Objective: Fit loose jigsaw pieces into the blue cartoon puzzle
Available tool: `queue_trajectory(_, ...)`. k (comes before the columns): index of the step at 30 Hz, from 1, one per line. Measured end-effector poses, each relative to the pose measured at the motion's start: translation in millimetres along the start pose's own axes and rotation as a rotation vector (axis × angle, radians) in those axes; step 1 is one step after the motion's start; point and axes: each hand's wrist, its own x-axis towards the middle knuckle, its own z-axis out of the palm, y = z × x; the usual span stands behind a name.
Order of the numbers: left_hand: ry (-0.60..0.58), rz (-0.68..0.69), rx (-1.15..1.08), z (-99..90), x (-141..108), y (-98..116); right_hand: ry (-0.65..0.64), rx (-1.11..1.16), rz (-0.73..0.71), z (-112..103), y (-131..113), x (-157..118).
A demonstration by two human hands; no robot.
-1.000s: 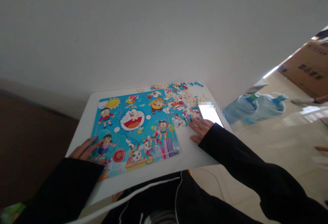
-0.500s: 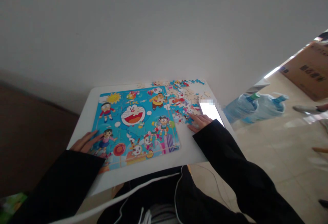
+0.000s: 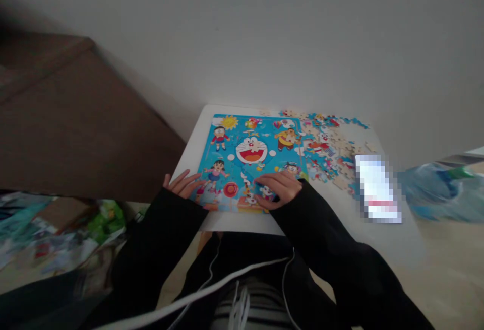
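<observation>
A blue jigsaw board (image 3: 236,169) printed with cartoon characters lies flat on a small white table (image 3: 242,223). My left hand (image 3: 184,185) rests at the board's lower left edge, fingers stretched and a little apart, holding nothing. Over the lower right part of the picture, my right hand (image 3: 280,188) is bent with thumb and fingertips close together. A small bluish puzzle piece (image 3: 258,187) shows at those fingertips, partly hidden by them. Loose jigsaw pieces (image 3: 321,143), some picture side up and some bare wood, are heaped right of the board.
A phone (image 3: 376,186) with a bright, blurred-out screen lies at the table's right. Plastic-wrapped water bottles (image 3: 446,191) stand on the floor beyond it. To the left are a brown panel (image 3: 86,123) and a pile of bags (image 3: 108,221). A white cable (image 3: 204,294) crosses my lap.
My right hand has moved left from the loose pieces onto the board's lower part. My left hand stays at the board's left edge. The view has swung left.
</observation>
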Motion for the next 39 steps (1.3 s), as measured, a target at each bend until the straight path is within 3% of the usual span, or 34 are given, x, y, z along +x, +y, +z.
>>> queue_trajectory(2,-0.011,-0.037,-0.009,1.7,-4.8,3.6,-0.067,0.075,-0.129,30.4,-5.6,17.2)
queue_trajectory(6,-0.016,-0.081,-0.020,7.3,-7.4,9.2,-0.295,0.084,-0.194,80.8,6.6,32.6)
queue_trajectory(9,0.027,-0.071,-0.055,11.2,-9.3,10.4,-0.445,0.088,-0.165,104.5,14.5,32.6)
queue_trajectory(13,0.094,-0.065,-0.101,14.8,-14.3,9.1,-0.479,0.081,-0.090,121.3,5.1,36.5)
queue_trajectory(18,0.151,-0.134,-0.120,15.4,-15.7,10.7,-0.483,0.066,-0.053,125.9,-11.9,46.5)
queue_trajectory(25,0.153,-0.167,-0.119,17.2,-11.9,15.1,-0.318,0.112,-0.020,115.6,-15.2,44.4)
queue_trajectory(39,0.244,-0.171,-0.070,25.7,-8.7,15.0,-0.365,0.177,0.075,113.1,-17.2,44.1)
